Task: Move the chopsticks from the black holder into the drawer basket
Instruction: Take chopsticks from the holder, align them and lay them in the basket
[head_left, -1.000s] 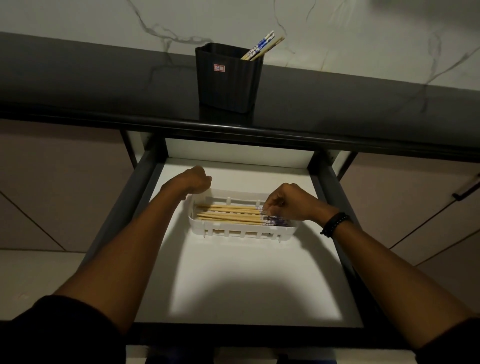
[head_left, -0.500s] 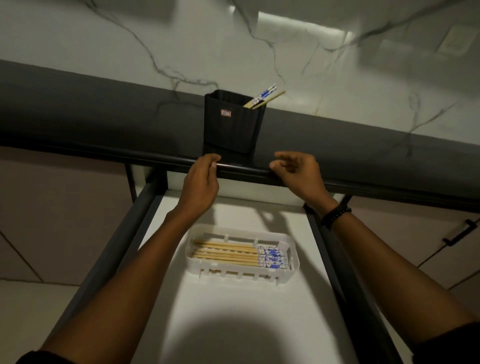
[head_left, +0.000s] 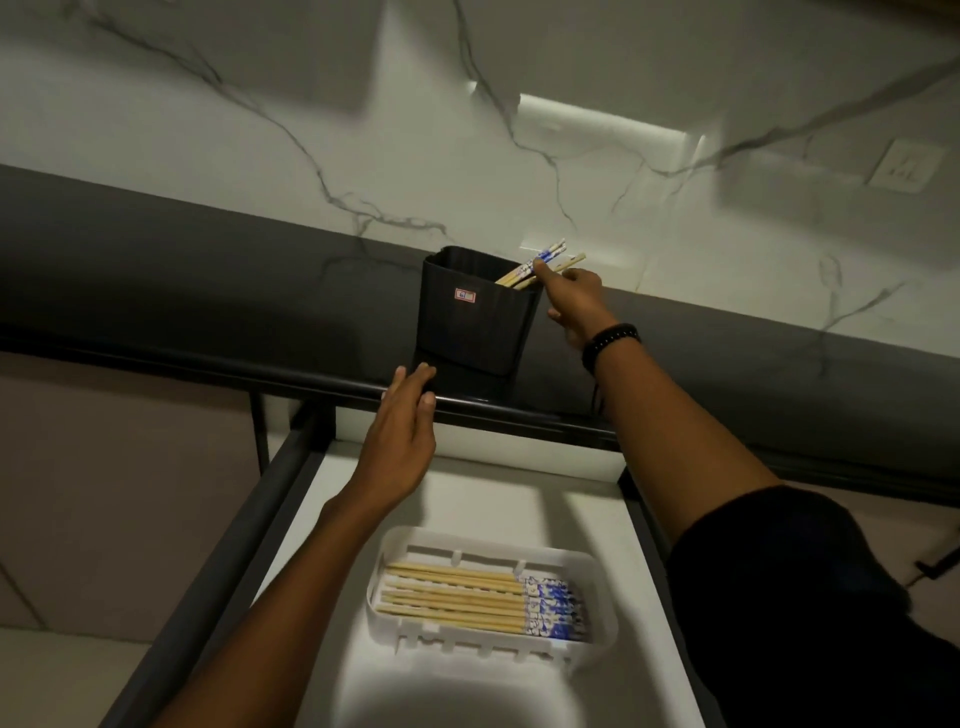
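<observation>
1. The black holder (head_left: 472, 317) stands on the dark worktop (head_left: 208, 270), near its front edge. A few chopsticks (head_left: 555, 251) lean out of its right corner.
2. The right hand (head_left: 574, 299) reaches beside the holder, forefinger stretched, its tip touching those chopsticks. The fingers are not closed round them.
3. The left hand (head_left: 405, 426) rests flat, fingers straight, on the worktop edge just before the holder, holding nothing.
4. In the open drawer (head_left: 493, 499) below, the white basket (head_left: 493, 541) holds a row of stored chopsticks (head_left: 457, 597), well apart from both hands.
</observation>
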